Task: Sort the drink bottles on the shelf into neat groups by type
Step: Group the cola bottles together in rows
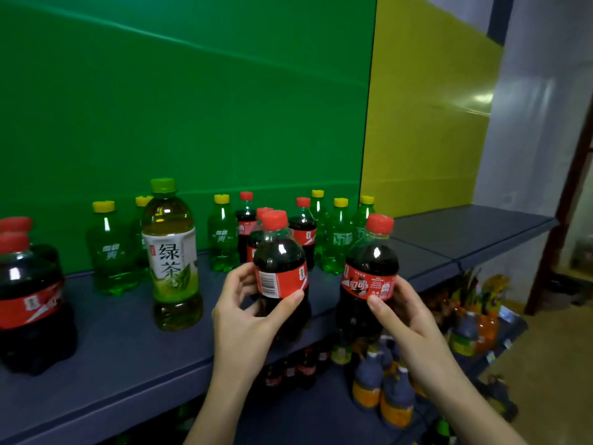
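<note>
Head view shows two cola bottles, each held in one hand, above the front edge of the dark blue shelf (122, 342). The left cola bottle (280, 271) stands upright, long axis vertical, red cap on top. The left hand (247, 303) grasps it around the red label, thumb in front and fingers behind. The right cola bottle (369, 277) is also upright but leans a little to the right at its cap. The right hand (407, 313) grasps it from the right side, thumb on the lower label. The two bottles are near each other, not touching. Behind them stand green soda bottles (335, 239) and more cola. To the left, a tall green tea bottle (171, 255) stands upright on the shelf.
</note>
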Action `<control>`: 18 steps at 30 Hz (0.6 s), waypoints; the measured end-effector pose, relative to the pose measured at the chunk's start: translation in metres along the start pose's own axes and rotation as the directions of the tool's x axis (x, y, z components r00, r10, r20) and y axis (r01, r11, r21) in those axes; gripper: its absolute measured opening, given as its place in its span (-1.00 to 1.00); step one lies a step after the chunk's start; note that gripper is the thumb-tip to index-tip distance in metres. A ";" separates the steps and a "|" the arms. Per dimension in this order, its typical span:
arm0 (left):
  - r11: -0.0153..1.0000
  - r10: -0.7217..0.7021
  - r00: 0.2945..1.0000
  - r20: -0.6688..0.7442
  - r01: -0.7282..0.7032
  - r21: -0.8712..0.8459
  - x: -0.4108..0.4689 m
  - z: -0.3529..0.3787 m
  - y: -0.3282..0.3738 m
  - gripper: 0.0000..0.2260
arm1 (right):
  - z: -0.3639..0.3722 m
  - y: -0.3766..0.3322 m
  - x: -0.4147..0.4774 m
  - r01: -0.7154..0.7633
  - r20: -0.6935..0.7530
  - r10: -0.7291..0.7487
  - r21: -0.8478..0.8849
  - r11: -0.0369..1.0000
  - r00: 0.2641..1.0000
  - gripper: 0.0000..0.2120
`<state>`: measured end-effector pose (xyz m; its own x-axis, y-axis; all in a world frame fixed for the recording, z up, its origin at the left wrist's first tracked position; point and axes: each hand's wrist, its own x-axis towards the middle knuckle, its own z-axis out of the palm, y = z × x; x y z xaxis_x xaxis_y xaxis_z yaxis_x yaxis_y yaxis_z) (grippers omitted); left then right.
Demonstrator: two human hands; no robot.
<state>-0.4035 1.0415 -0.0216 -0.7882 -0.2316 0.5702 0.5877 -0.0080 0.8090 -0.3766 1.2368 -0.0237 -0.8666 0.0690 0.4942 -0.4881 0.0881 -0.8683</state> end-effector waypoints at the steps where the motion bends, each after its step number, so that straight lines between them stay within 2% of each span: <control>1: 1.000 0.005 1.000 -0.016 -0.005 0.018 0.003 0.000 -0.001 -0.52 | 0.001 0.004 0.008 -0.001 0.026 0.000 0.019 1.000 1.000 -0.56; 7: 0.992 0.028 0.982 -0.188 -0.005 0.123 0.004 -0.011 -0.001 -0.45 | 0.029 0.032 0.051 -0.056 0.242 0.019 0.149 0.987 0.970 -0.40; 14: 0.948 0.126 0.881 -0.456 0.028 0.317 -0.014 -0.053 0.006 -0.52 | 0.082 0.046 0.073 -0.116 0.505 0.000 0.197 0.973 0.863 -0.36; 18: 0.897 0.182 0.826 -0.533 0.083 0.435 -0.017 -0.077 0.001 -0.51 | 0.109 0.048 0.074 -0.119 0.563 -0.015 0.200 0.973 0.826 -0.49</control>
<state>-0.3748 0.9705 -0.0413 -0.4464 -0.7115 0.5427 0.3824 0.3967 0.8345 -0.4747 1.1382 -0.0333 -0.7670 -0.5042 0.3969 -0.3923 -0.1209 -0.9118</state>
